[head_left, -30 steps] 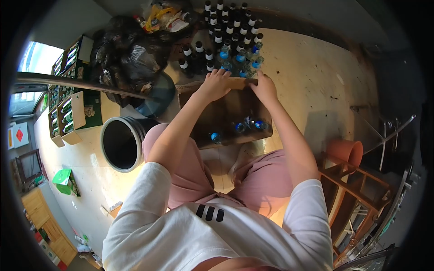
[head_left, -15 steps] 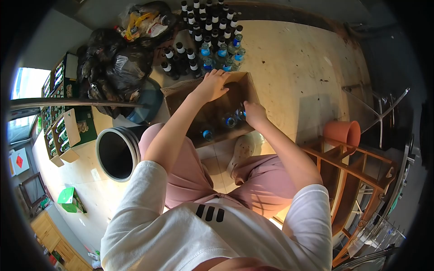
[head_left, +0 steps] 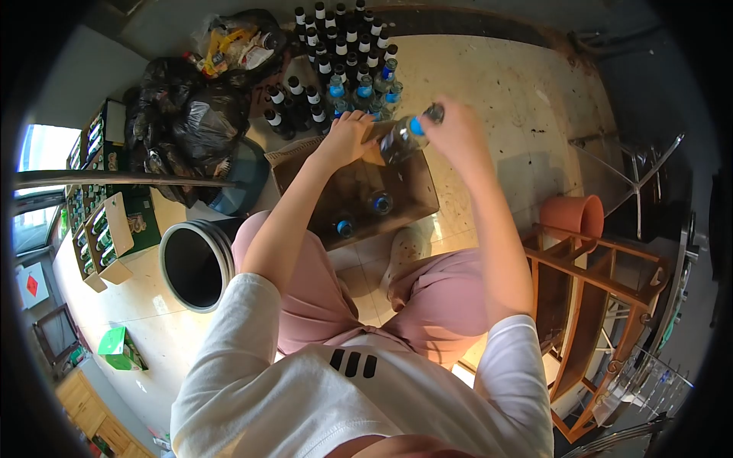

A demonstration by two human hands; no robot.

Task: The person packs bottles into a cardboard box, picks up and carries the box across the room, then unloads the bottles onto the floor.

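My right hand is closed round the neck end of a clear glass bottle with a blue neck band. The bottle is tilted, its body over the right part of an open cardboard box. My left hand grips the far rim of that box, fingers over the edge. Inside the box stand two more bottles with blue necks, one bottle near the middle and another bottle by the near wall. Just beyond the box is a group of clear blue-banded bottles.
Many dark bottles with white neck labels stand behind the box. Black rubbish bags lie at the left, near a grey bin. At right are an orange pot and a wooden rack. Green cartons hold bottles.
My right hand has lifted a blue-banded bottle up out of the box and moved away from me and slightly right. My left hand stays on the box rim.
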